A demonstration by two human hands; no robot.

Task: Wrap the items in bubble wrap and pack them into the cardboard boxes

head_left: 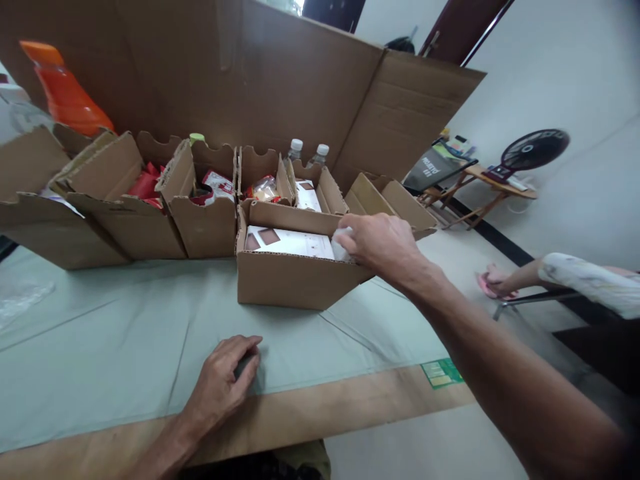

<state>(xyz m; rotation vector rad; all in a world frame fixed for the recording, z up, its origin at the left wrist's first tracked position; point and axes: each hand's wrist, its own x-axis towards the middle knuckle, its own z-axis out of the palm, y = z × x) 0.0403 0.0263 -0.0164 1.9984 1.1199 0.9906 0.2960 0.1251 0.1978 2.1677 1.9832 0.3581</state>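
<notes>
My right hand (pixel 383 243) reaches over the right end of a low cardboard box (pixel 283 280). Its fingers are closed on a whitish, translucent piece of crumpled plastic (pixel 343 243). Beside that plastic, a white carton with brown pictures (pixel 290 242) lies inside the same box. My left hand (pixel 225 370) rests on the pale green cloth (pixel 135 333) near the table's front edge, thumb and fingers apart, holding nothing.
Behind stand several open cardboard bins (pixel 213 230) with red packets (pixel 147 183), snack bags and bottles (pixel 296 148). A tall cardboard panel (pixel 300 80) backs them. An orange bottle (pixel 70 93) is at left. A person's leg (pixel 525 277) and a fan (pixel 535 150) are at right.
</notes>
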